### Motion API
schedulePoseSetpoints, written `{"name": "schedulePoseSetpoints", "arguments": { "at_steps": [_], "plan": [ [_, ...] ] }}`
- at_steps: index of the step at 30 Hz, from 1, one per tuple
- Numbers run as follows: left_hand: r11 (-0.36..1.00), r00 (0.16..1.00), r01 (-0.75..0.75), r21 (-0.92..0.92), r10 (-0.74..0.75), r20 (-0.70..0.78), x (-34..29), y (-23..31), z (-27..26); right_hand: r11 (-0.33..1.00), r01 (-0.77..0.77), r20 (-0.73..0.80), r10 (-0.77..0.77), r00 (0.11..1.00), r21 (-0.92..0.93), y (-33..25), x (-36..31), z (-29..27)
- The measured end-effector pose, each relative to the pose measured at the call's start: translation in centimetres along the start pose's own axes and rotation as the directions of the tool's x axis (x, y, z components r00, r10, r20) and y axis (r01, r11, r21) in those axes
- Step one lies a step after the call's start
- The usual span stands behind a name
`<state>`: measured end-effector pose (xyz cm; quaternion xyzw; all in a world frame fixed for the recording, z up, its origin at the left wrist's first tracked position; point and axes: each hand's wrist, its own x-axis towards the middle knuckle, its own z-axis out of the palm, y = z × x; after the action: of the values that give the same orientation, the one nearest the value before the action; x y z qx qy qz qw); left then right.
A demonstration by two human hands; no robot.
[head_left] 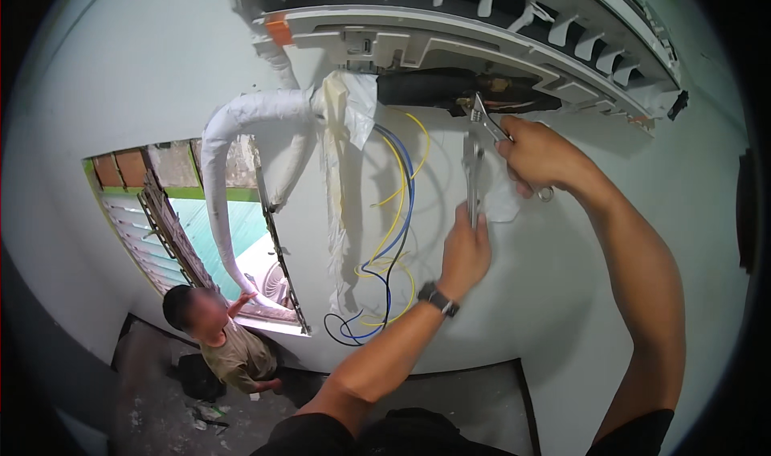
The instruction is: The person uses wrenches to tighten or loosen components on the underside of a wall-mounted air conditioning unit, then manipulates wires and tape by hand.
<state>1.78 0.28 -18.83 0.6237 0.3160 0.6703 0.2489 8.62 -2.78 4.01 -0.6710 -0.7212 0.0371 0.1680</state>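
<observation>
My right hand (542,155) is closed around an adjustable wrench (487,119). Its jaw is up by a brass fitting (464,102) under the wall-mounted air conditioner (450,34); whether it grips the fitting I cannot tell. Lower down, my left hand (466,251) is closed on the handle of a second wrench (472,171), held upright with its head just below the fitting. Black-insulated piping (426,87) runs along the unit's underside to the fittings. A ring-shaped metal end (546,193) shows below my right hand.
A white-wrapped pipe (215,167) bends from the unit down through the window opening (241,239). Loose yellow, blue and black wires (411,187) hang left of my hands, beside a dangling strip of tape (334,215). Another person (237,355) stands by the window, one hand near the pipe.
</observation>
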Motion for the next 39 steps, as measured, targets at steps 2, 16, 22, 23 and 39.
{"name": "schedulePoseSetpoints", "arguments": {
  "at_steps": [2, 16, 22, 23, 39],
  "plan": [
    [0.996, 0.999, 0.008, -0.087, -0.004, 0.048, -3.2, -0.8, -0.4, 0.97, 0.023, 0.045, -0.035, 0.998, 0.241, 0.6, 0.7, 0.0],
    [0.784, 0.66, 0.547, 0.292, -0.619, 0.425, -27.7, -12.7, -14.6, 0.912, 0.033, 0.002, -0.037, 0.999, 0.41, 0.0, 4.7, -0.3],
    [0.421, 0.375, 0.904, 0.075, -0.865, 0.334, -31.4, -12.8, -20.3, 0.917, 0.171, -0.167, -0.117, 0.979, 0.36, 3.2, -0.9, 1.6],
    [0.364, 0.361, 0.929, -0.07, -0.846, 0.391, -31.9, -13.3, -21.1, 0.85, 0.23, -0.154, -0.177, 0.972, 0.474, 4.9, -2.6, 4.5],
    [-0.104, 0.225, 0.785, -0.611, -0.871, 0.437, -36.4, -16.7, -26.6, 0.702, -0.133, 0.524, -0.378, 0.763, 0.7, 1.0, -15.1, 58.9]
  ]
}}
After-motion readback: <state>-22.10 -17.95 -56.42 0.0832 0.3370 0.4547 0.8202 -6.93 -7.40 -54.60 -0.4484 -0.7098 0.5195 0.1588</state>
